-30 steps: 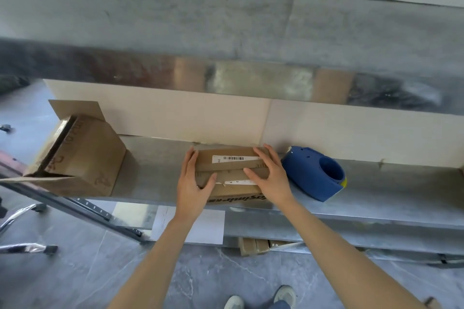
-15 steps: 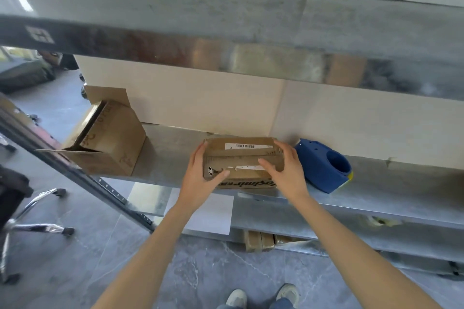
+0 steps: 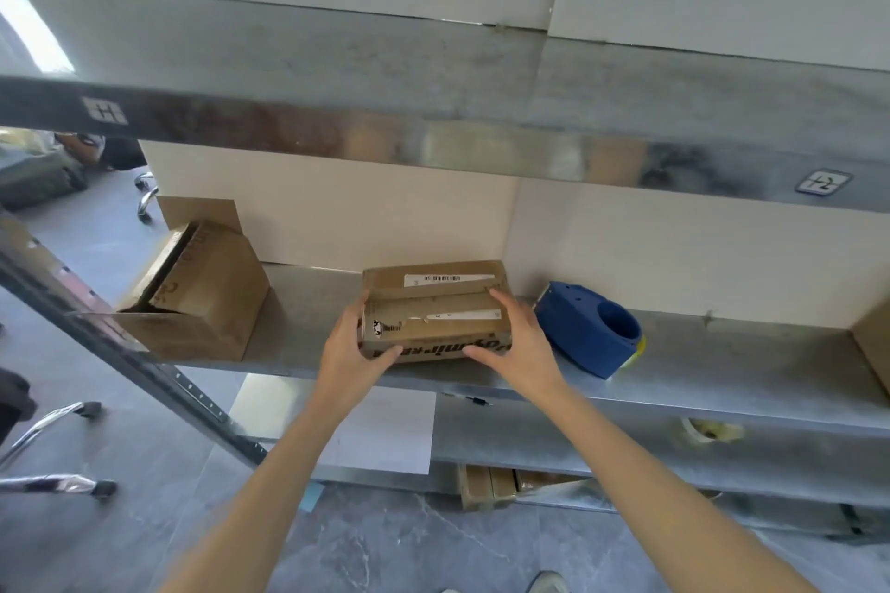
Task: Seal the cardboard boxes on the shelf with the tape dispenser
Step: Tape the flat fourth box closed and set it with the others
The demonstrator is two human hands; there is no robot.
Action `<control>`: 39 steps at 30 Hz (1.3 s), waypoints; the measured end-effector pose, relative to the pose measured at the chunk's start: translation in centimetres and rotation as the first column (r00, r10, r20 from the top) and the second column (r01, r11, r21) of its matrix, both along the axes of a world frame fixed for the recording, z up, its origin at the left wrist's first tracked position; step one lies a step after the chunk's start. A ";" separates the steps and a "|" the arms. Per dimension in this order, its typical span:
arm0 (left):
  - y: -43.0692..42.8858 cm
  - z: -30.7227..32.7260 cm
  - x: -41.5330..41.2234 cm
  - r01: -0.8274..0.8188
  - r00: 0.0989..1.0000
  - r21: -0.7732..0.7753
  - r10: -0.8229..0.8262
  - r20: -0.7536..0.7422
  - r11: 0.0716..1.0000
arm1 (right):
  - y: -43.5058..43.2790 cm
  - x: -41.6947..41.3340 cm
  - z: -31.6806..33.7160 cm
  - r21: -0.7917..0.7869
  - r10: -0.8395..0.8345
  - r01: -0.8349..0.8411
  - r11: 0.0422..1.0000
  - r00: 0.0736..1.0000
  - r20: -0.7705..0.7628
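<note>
A long grey metal shelf runs across in front of the person, with a pale board wall behind it. At its left end sits a larger cardboard box, tipped over with its flaps hanging open. Near the middle of the shelf, close to the front edge, is a small cardboard box, its top flaps folded down. Just to the right of it, not quite touching, the blue tape dispenser lies on the shelf with nobody holding it. The left hand clasps the small box's left end, fingers up the side and thumb curled across the front. The right hand does the same at the right end. A white barcode label crosses the rear flap.
</note>
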State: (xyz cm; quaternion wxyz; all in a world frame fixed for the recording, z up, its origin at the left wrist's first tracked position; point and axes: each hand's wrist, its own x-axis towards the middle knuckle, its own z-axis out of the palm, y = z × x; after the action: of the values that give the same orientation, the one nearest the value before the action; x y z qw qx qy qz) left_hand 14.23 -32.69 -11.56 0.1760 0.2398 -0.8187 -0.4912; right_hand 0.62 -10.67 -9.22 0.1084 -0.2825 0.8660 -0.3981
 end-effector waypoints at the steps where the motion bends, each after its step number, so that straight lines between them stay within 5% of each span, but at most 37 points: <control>1: -0.2 0.8 -0.2 -0.005 1.000 -0.011 0.005 -0.025 1.000 | -0.2 -0.1 0.6 -0.013 -0.004 0.004 1.000 1.000 -0.028; 11: 3.8 9.4 -5.6 0.064 0.978 -0.148 -0.091 -0.187 0.987 | 4.2 -3.7 6.8 -0.215 -0.216 0.168 0.962 0.951 -0.222; 22: 16.5 11.0 -14.0 0.350 0.914 -0.182 -0.378 -0.145 0.919 | 20.6 -9.1 7.1 -0.231 -0.418 0.374 0.898 0.889 -0.188; 31: 29.4 8.9 -19.6 0.345 0.931 -0.169 -0.359 -0.059 0.923 | 37.1 -14.1 5.8 -0.067 -0.458 0.453 0.889 0.872 -0.175; 39: 37.6 6.6 -21.5 0.268 0.963 -0.407 -0.236 0.128 0.873 | 46.5 -16.5 1.4 0.070 -0.468 0.469 0.880 0.883 -0.038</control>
State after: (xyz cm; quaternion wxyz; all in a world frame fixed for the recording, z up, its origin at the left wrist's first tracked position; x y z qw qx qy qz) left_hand -7.27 4.89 -4.97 0.1274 0.1055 -0.9353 -0.3129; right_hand -15.89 35.88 -7.80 0.0111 -0.0646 0.9243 -0.3761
